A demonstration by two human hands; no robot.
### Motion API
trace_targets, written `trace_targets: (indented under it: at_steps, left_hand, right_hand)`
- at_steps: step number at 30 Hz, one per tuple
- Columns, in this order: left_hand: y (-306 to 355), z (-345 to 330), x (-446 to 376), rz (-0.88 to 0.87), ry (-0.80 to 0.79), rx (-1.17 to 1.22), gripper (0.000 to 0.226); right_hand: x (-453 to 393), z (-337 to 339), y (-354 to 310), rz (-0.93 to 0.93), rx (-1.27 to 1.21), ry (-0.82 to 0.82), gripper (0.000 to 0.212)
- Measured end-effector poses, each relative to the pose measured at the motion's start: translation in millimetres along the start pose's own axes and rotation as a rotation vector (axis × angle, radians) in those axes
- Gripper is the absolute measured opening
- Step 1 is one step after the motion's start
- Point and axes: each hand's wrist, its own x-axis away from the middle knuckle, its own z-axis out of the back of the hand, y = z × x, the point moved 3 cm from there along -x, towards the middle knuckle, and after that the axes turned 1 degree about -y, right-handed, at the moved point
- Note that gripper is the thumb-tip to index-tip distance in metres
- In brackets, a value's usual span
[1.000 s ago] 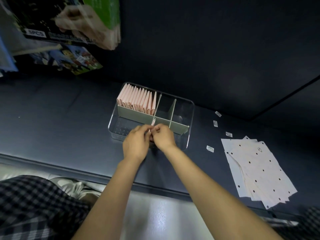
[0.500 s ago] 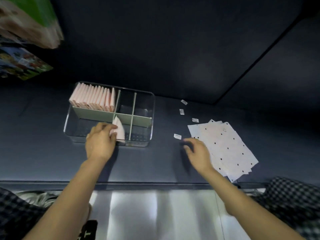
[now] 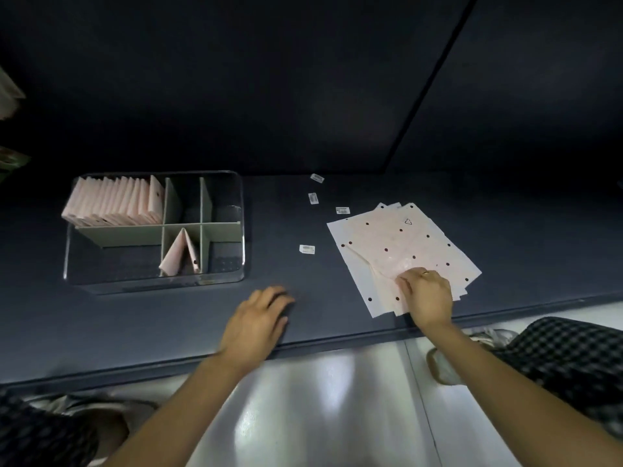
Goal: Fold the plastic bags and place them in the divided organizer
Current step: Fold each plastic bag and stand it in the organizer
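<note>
Plastic bags [image 3: 401, 251], flat and dotted, lie stacked at the bench's [image 3: 135, 318] near right, where the right hand [image 3: 426, 293] pinches the top sheet; the blurred left hand [image 3: 256, 323] appears relaxed, fingers loosely apart. Beyond, the divided organizer [image 3: 155, 227] holds folded bags [image 3: 114, 203].

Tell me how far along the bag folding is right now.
Done: a row of folded bags fills the back-left compartment of the organizer, and one folded bag stands in the front-middle one. In hand: the right hand pinches the top sheet of the flat bag stack; the left hand is free. Left: that stack.
</note>
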Motion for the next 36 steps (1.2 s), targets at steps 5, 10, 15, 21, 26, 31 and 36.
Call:
trace_targets:
  at_steps: [5,10,15,21,26,31,36]
  left_hand:
    - [1.0,-21.7,5.9,0.072,-0.127,0.023,0.045]
    - [35.7,-18.4,-10.6,-0.056,-0.080,0.093,0.070]
    - [38.6,-30.6,-6.6,0.171,-0.185,0.220,0.069]
    - [23.3,-23.3,-2.6,0.248,-0.143,0.338,0.017]
    - [1.4,-20.9,0.2,0.456,-0.106,0.530,0.011]
    - [-5.4,-23.7,1.6,0.600,-0.073,0.736,0.016]
    - [-8.5,-26.8,-2.4,0.707,-0.063,0.693,0.018]
  right_hand:
    - [8.1,21.9,-30.3,0.183,-0.163,0.061,0.017]
    - [39.4,27.4,-103.5,0.412,-0.254,-0.070,0.016]
    - [68.2,12.7,-140.3,0.314,-0.559,-0.374,0.015]
    - [53.0,25.2,-112.9,0.252,-0.784,-0.809,0.030]
    - [25.1,48.5,-66.5,0.167,-1.057,-1.028,0.053]
    - [20.1,27.5,-57.2,0.054,-1.090,-0.874,0.045]
    - [25.4,7.6,-73.6,0.009,-1.124,-0.867,0.043]
